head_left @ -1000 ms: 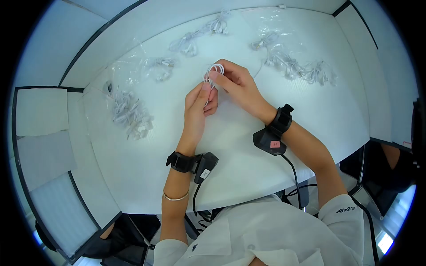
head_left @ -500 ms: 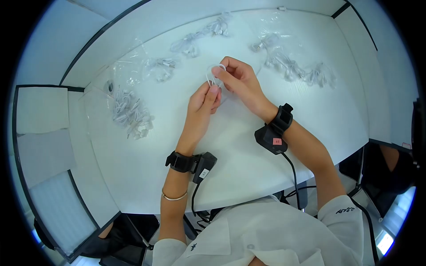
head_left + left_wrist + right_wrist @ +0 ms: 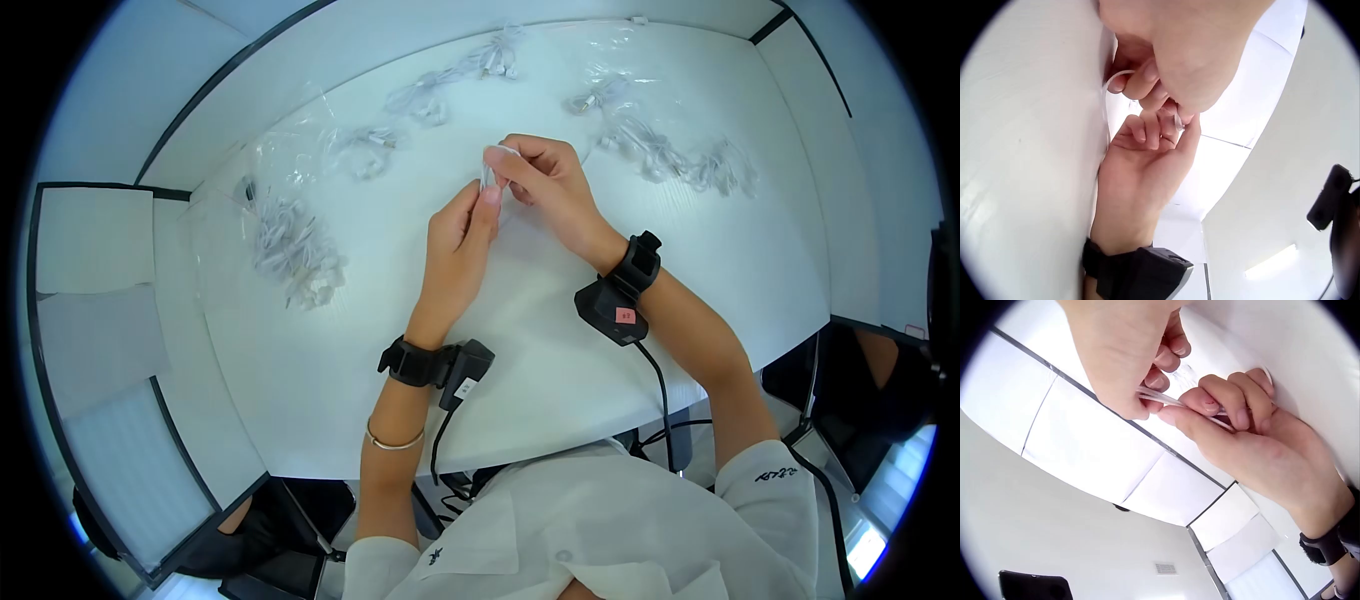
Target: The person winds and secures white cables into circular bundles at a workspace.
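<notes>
A white cable (image 3: 488,176) runs in a narrow bundle between the two hands above the middle of the table. The left hand (image 3: 459,240) pinches its lower end between thumb and fingers. At the upper end the right hand (image 3: 556,192) pinches it with thumb and curled fingers. In the right wrist view several strands of the cable (image 3: 1163,397) stretch from one hand to the other, and part lies hidden inside the left fingers. A loop of the cable (image 3: 1107,87) curves out by the fingers in the left wrist view.
White cables lie bundled at the table's left (image 3: 295,250), back left (image 3: 370,145), back middle (image 3: 430,95) and back right (image 3: 650,145), some by clear plastic bags (image 3: 290,145). Low white panels (image 3: 100,240) border the table (image 3: 600,400).
The round loops of cable between the hands have narrowed into a tight bundle. The left hand has moved slightly up and right; the right hand has shifted slightly right.
</notes>
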The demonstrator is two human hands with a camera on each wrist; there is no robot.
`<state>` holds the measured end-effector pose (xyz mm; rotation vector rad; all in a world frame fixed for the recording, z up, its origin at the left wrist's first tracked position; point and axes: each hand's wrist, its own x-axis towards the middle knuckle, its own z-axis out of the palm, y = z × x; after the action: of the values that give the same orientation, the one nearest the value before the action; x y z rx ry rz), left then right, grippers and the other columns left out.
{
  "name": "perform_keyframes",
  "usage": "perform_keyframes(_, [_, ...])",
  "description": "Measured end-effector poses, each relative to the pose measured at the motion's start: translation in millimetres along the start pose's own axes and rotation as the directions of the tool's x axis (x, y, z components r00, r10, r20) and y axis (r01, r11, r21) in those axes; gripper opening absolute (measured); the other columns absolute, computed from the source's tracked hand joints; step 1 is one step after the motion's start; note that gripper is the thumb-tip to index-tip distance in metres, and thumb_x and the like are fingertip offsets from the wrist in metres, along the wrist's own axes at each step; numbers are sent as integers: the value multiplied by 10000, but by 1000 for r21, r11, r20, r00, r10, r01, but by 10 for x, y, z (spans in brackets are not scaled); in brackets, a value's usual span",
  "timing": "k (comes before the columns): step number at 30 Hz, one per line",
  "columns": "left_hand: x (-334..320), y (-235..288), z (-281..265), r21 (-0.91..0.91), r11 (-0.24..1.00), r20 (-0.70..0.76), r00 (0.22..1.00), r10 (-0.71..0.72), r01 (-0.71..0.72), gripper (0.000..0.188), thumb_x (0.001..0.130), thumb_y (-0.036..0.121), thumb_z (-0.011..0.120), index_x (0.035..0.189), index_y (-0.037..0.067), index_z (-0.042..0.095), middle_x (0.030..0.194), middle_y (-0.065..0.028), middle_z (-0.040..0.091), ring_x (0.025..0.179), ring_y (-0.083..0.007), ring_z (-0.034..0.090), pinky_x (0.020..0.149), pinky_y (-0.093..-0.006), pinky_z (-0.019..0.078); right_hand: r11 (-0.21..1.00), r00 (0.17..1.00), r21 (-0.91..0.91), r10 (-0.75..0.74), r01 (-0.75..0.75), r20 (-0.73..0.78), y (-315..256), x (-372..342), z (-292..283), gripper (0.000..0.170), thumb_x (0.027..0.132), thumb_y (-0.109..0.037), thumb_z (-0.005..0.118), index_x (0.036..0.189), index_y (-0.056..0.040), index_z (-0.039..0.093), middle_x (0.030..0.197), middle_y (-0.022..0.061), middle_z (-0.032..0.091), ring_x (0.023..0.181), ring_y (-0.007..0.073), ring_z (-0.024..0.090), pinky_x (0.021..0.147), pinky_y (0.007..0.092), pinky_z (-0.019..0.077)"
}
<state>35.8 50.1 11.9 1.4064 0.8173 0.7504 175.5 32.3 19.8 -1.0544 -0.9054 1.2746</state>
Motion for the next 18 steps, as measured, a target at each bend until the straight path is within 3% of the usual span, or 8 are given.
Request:
perform_keyframes(1, [-2,-7,-38,-8,999,11,999,-44,44,361,964,282,435,688,54,383,590,33,336,545,-51,281,481,-227,258,998,999,22,-52,51,15,9,0,4,250,882,-219,587,721,-28,599,654,-24,568,588,16,399,538,201,319])
perform_keyframes(6, [4,-9,-31,61,997,-50,998,-41,45,365,962,262,433,682,28,445,568,4,420,523,-51,350,474,-224,294,973,977,-127,-200,191,-67,141,11,50,281,890,-215,586,699,-16,533,610,-27,517,575,17,435,509,195,340])
perform_keyframes(10, [15,-37,3,141,990,-122,992,25,-8,314,951,201,446,728,-18,474,584,-24,468,565,-63,438,520,-221,366,915,976,-356,-217,191,-34,57,-76,40,278,907,-217,559,711,-32,492,621,-26,493,592,15,414,518,202,319])
perform_keyframes(13, [41,-135,16,129,983,-180,972,150,-128,275,938,167,459,736,-19,476,585,-18,453,555,-57,406,508,-222,346,917,971,-328,-239,229,10,84,-76,38,287,915,-225,543,713,-33,474,617,-26,454,594,26,375,524,209,307])
perform_keyframes(16, [52,-141,-24,225,969,-184,972,144,-101,218,922,133,473,766,-18,477,584,-15,432,549,-51,368,492,-223,320,924,968,-293,-251,247,25,57,-71,63,303,927,-230,520,710,-31,449,617,-31,401,600,38,327,524,215,286])
perform_keyframes(18, [48,-100,10,187,974,-207,964,167,-129,155,911,113,487,823,-13,475,599,-5,426,548,-47,337,475,-225,296,928,974,-300,-227,220,12,69,-66,56,315,937,-235,496,704,-36,424,624,-38,348,602,46,279,519,220,257])
